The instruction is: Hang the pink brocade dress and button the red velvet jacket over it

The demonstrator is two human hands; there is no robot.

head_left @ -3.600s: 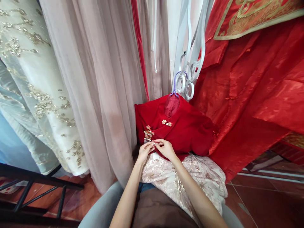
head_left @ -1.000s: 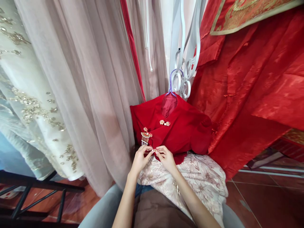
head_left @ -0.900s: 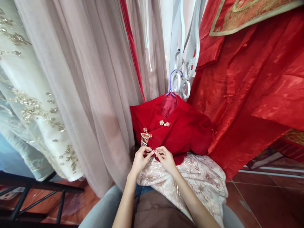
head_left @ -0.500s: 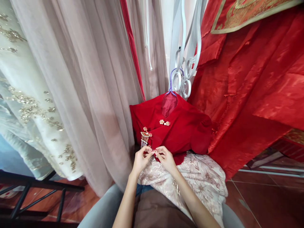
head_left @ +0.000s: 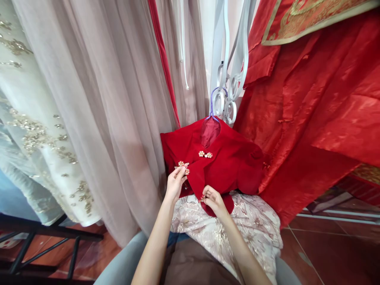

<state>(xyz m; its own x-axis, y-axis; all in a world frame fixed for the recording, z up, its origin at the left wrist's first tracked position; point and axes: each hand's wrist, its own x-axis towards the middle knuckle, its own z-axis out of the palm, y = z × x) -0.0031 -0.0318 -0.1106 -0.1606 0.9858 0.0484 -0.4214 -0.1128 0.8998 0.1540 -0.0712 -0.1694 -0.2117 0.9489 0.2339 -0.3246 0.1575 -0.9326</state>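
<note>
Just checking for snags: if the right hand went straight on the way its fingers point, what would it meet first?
The lower flower clasp, right at the fingertips of the right hand; beyond it probably the red jacket, though one view leaves depth unclear.

Red jacket point(head_left: 225, 168) on purple hanger point(head_left: 211, 103), lower front point(head_left: 196, 183) apparently unfastened

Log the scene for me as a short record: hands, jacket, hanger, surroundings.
Left hand: fingers at the middle flowers; exact grip hidden
Right hand: pinching the flap by the lower flower
Jacket: red, top flowers untouched
Hanger: purple, at the jacket's neck
Lap: patterned cloth
Left side: pale drapes
Right side: red garment
</note>
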